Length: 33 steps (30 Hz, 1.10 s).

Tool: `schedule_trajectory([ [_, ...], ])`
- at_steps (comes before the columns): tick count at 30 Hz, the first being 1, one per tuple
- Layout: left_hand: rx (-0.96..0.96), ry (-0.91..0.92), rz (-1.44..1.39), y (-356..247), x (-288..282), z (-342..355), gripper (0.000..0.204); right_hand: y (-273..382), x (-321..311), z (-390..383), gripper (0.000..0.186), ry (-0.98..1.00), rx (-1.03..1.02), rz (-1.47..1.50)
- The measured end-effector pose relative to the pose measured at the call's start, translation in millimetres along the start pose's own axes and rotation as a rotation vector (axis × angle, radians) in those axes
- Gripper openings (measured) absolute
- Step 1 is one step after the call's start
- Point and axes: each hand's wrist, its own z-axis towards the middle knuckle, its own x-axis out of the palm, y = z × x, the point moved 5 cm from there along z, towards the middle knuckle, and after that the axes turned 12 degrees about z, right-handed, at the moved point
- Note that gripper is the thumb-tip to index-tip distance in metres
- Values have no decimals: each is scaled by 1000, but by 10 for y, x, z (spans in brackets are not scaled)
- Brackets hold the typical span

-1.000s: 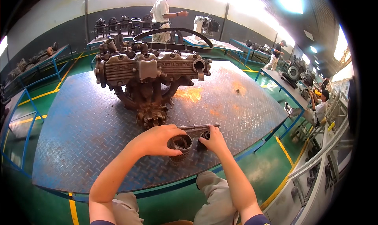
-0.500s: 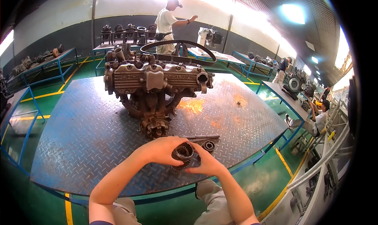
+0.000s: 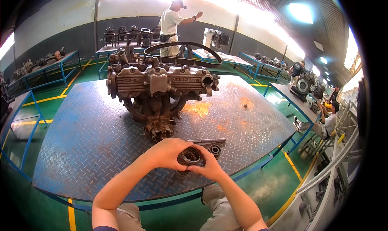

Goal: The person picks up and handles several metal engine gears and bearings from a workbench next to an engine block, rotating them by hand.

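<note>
Both my left hand [image 3: 169, 151] and my right hand [image 3: 207, 166] are closed around a toothed metal ring part [image 3: 189, 155], with more gear teeth showing beneath it. A smaller gear or bearing [image 3: 214, 149] lies just right of my fingers, beside a long metal shaft [image 3: 211, 140]. Above my hands, a rusty engine assembly [image 3: 133, 81] stands on the checker-plate tabletop [image 3: 81, 150], with a black toothed belt [image 3: 212, 47] looped on top.
A co-worker [image 3: 169, 25] stands behind the engine. A bench [image 3: 283, 91] with a large assembly runs along the right, where a seated person [image 3: 328, 120] works. Other benches with parts line the back and left [image 3: 48, 63]. A metal frame [image 3: 335, 158] stands at the lower right.
My right hand has left the smaller gear and shaft and moved left and down onto the ring part opposite my left hand. The co-worker behind has raised a hand slightly.
</note>
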Motion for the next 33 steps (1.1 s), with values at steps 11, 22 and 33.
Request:
schedule_trajectory([
  [11,-9,-11,-45,95,28,-15,81,-141,-55,61,79,-120,20,207],
  [22,-65,47,-229,207,40,-36,75,-30,-13,100,78,-155,-48,146],
  [33,-137,43,-365,254,210,-67,83,1,-22,93,79,-136,-97,103],
])
